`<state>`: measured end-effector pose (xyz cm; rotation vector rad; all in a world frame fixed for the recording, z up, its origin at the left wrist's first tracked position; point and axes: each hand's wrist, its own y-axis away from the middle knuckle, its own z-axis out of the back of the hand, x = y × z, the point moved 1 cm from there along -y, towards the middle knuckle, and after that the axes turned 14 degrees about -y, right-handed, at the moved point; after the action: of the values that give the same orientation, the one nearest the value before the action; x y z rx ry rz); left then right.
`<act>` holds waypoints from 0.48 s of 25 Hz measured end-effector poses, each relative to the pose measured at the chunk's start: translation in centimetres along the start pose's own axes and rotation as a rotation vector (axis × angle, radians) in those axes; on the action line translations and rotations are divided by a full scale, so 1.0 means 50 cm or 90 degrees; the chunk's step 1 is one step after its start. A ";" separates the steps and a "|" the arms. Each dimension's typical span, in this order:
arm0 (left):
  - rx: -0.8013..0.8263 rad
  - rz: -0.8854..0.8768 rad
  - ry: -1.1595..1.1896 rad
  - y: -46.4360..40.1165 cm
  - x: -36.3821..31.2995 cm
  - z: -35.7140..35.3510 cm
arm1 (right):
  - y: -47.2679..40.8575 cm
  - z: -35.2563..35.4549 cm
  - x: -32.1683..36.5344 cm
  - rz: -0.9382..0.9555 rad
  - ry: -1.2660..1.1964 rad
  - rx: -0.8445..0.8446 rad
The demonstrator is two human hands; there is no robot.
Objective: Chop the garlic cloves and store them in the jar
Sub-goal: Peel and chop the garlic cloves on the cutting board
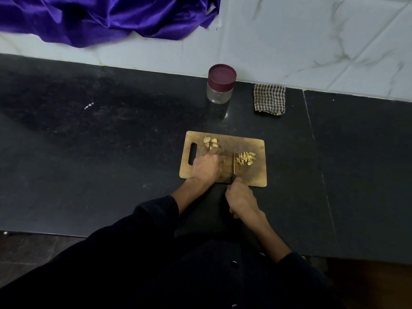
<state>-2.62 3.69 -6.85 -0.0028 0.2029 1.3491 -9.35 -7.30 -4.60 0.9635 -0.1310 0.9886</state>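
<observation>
A purple cloth [98,18] lies bunched at the far left, on the pale marble ledge behind the dark counter [89,141]. Moving right, a wooden board [225,139] sits on the counter, its handle slot on the left side. The left hand [206,167] rests on the board's left half, fingers curled down onto the wood; whether they pin a clove underneath cannot be told. Just beyond its fingertips lies a small cluster of whole cloves [210,142] near the board's far edge. The knife [234,167] stands edge-down on the board next to the left hand (its blade runs away from the person), and the right hand [242,200] grips its dark handle at the board's near edge. Right of the blade lies a heap of chopped garlic [246,158]. Behind the board, well apart from it, the jar [220,85] stands upright against the wall with its maroon lid on. A checked rag [269,100] lies folded to the jar's right.
</observation>
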 end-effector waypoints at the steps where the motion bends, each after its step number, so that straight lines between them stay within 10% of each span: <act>1: 0.001 0.014 0.043 0.003 0.005 -0.005 | 0.000 0.007 -0.003 -0.004 -0.017 -0.007; 12: -0.018 0.012 0.122 0.018 0.019 -0.024 | 0.019 0.002 0.010 0.057 -0.007 0.081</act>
<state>-3.48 4.65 -8.05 -0.1549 0.3454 1.3713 -9.74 -6.88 -3.67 1.0865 -0.1221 1.0840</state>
